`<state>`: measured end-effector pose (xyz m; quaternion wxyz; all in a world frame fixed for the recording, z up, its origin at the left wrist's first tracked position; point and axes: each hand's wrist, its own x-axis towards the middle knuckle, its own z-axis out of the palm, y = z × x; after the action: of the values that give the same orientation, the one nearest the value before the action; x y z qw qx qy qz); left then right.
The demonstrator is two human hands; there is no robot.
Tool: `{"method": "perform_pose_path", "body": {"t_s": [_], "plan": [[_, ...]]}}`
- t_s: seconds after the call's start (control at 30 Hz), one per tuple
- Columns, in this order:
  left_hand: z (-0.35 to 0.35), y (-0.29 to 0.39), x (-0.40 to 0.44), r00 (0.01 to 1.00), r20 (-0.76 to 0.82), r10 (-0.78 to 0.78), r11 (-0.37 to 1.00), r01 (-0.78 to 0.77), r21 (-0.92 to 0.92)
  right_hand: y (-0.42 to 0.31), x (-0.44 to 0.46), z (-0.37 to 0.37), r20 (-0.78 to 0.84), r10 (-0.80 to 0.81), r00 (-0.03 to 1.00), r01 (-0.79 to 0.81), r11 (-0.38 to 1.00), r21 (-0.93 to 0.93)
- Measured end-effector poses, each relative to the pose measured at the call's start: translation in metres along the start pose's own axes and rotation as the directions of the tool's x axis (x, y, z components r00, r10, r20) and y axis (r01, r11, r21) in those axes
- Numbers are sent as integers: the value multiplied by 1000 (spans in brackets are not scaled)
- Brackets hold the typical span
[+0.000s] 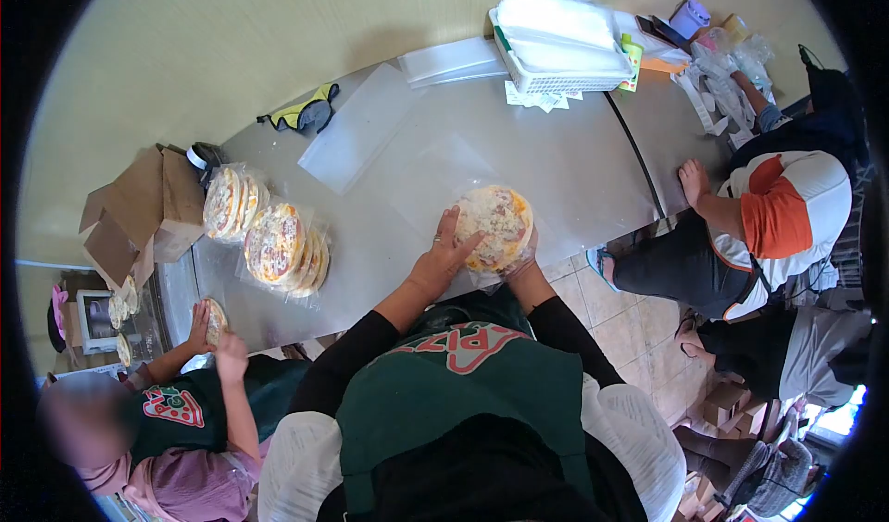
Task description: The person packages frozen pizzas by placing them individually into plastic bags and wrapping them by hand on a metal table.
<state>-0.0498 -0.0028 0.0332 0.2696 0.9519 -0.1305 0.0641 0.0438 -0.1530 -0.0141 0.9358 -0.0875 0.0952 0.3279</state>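
Note:
A round topped pizza (495,226) in a clear plastic bag is between my hands at the front edge of the metal table. My left hand (449,255) lies against its left side, thumb over the topping and fingers along the rim. At the lower right, my right hand (526,255) is around the edge, partly hidden by the pizza. Loose clear plastic spreads on the table behind it. To the left stand two stacks of bagged pizzas, a nearer one (276,244) and a farther one (230,203).
A co-worker at left handles another pizza (216,321). An open cardboard box (139,203) stands at far left. Plastic sheets (356,124), a yellow-grey mask (310,113) and a white basket (574,80) of bags lie at the back. Another person leans on the table (639,133) at right.

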Motion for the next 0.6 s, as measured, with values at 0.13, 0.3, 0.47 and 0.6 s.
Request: {"method": "perform_pose_path", "body": {"t_s": [0.13,0.3,0.47,0.6], "plan": [[2,6,4,998,38,-55,995,52,88,3,3,3,9,31,999,-31,1000,-6],[10,2,2,997,15,-78,997,78,11,8,2,4,42,-23,999,22,1000,20],[10,3,1,996,-18,-84,996,85,7,7,5,13,-6,-16,1000,16,1000,1],[3,5,1,992,-28,-120,992,118,-52,5,6,13,0,3,1000,-3,1000,-13]]}}
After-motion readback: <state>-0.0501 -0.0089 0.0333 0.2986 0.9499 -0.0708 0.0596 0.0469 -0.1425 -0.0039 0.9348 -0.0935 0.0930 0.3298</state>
